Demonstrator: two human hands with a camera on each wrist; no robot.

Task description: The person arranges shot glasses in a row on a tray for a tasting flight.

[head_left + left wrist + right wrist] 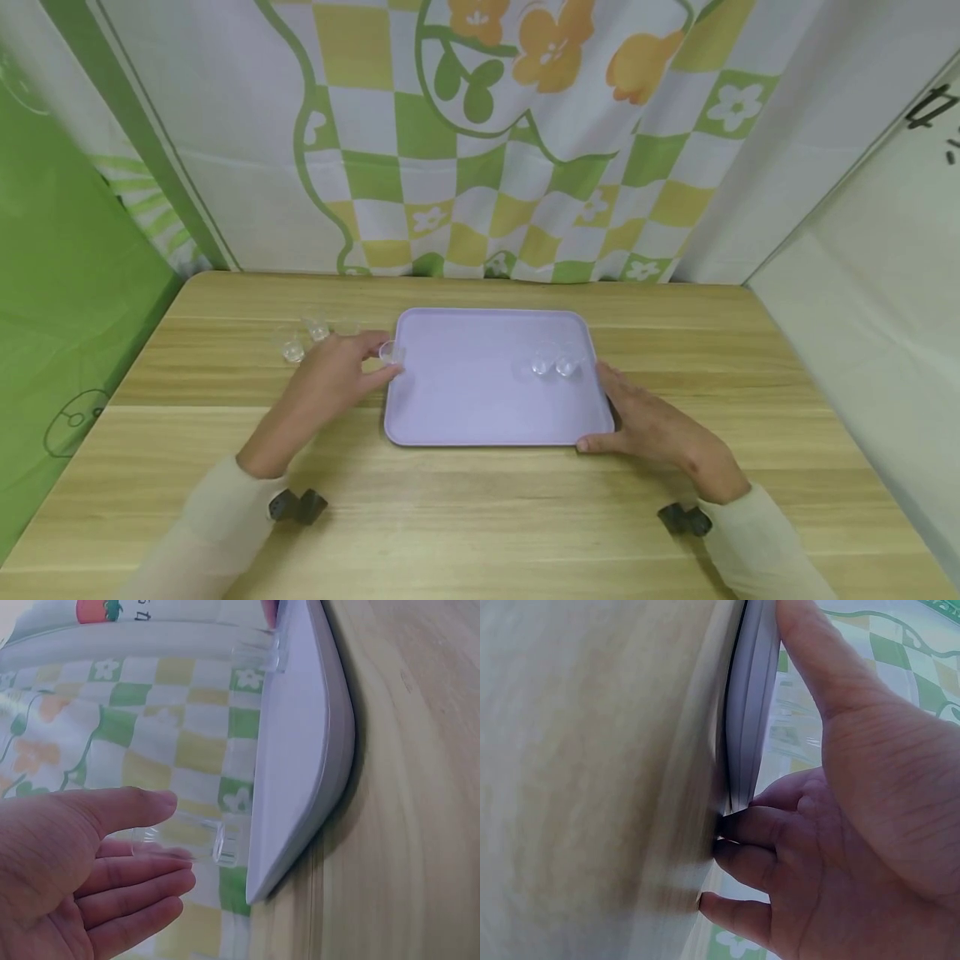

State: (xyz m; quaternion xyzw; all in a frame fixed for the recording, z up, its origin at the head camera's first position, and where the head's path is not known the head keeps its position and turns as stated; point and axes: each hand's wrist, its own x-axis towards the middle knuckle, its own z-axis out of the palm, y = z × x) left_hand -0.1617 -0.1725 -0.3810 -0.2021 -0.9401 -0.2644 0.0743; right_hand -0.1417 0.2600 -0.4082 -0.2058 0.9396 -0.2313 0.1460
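My left hand (330,367) pinches a small clear cup (391,353) between thumb and fingers, over the left rim of a lilac tray (465,408). In the left wrist view this cup (191,838) lies between the thumb and the fingers, its base close to the tray's edge. Two more clear cups, a left one (542,365) and a right one (567,364), stand side by side on the tray's right part. My right hand (652,421) holds the tray's near right corner, thumb at the front rim and fingers along the right side.
Left of the tray, beside my left hand, clear cups stand on the wooden table (480,517), among them a nearer cup (291,348) and a farther cup (318,329). A patterned curtain (487,192) hangs behind the table's back edge.
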